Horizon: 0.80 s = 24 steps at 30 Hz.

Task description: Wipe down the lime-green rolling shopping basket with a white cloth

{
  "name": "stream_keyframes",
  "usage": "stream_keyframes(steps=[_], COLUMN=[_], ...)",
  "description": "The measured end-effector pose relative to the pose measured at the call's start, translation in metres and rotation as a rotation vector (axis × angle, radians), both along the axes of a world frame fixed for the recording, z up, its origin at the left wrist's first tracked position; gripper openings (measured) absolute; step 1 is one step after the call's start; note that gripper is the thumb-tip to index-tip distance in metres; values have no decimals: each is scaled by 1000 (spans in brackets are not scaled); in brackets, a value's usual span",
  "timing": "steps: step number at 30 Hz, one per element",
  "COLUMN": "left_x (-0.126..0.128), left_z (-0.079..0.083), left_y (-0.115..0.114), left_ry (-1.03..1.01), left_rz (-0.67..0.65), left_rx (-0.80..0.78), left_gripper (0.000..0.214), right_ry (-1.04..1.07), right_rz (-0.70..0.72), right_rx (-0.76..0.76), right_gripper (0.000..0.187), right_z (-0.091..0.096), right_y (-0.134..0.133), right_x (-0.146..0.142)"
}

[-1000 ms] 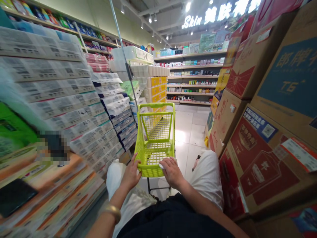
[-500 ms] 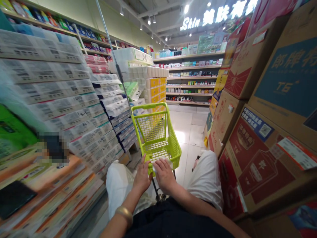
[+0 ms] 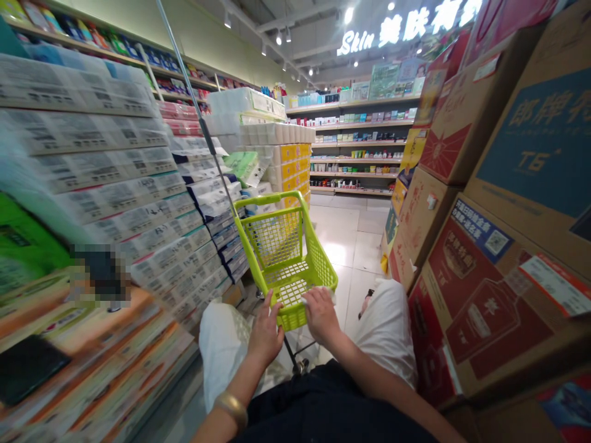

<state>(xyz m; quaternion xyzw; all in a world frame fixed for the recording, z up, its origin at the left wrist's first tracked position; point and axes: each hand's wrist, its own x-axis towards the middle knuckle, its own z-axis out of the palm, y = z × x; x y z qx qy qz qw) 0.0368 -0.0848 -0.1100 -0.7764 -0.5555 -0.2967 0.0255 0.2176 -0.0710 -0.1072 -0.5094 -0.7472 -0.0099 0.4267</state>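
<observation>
A small lime-green shopping cart (image 3: 282, 246) stands on the tiled aisle floor in front of my knees, its basket empty. My left hand (image 3: 265, 332) grips the basket's near rim at the left corner, a gold bangle (image 3: 231, 407) on that wrist. My right hand (image 3: 321, 315) rests closed on the near rim at the right, pressing a white cloth (image 3: 329, 291) against the plastic. A thin metal pole (image 3: 194, 104) rises from the cart's far left corner and leans left.
Stacked tissue packs (image 3: 129, 184) wall the left side close to the cart. Piled cardboard boxes (image 3: 484, 203) crowd the right. My knees in white trousers (image 3: 388, 332) flank the cart. The tiled aisle (image 3: 351, 240) runs ahead to shelves (image 3: 360, 147) of bottles.
The cart has turned its front to the left, and its pole now leans further left. Both hands moved along the near rim with it, the right hand and cloth ending at the right corner.
</observation>
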Motion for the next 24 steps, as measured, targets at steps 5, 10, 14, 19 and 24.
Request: stream_keyframes(steps=[5, 10, 14, 19, 24], left_x=[-6, -12, -7, -4, -13], left_z=[0, -2, 1, 3, 1], left_y=[-3, -7, -11, -13, -13], left_ry=[32, 45, 38, 40, 60], left_rz=[30, 41, 51, 84, 56], left_rx=[-5, 34, 48, 39, 26], left_gripper=[48, 48, 44, 44, 44], right_ry=[-126, -75, -15, -76, -149], right_rz=[206, -35, -99, 126, 173], right_rx=[-3, -45, -46, -8, 17], right_gripper=[34, 24, 23, 27, 25], right_z=[7, 9, 7, 4, 3], right_y=[-6, 12, 10, -10, -6], right_x=[-22, 34, 30, -28, -11])
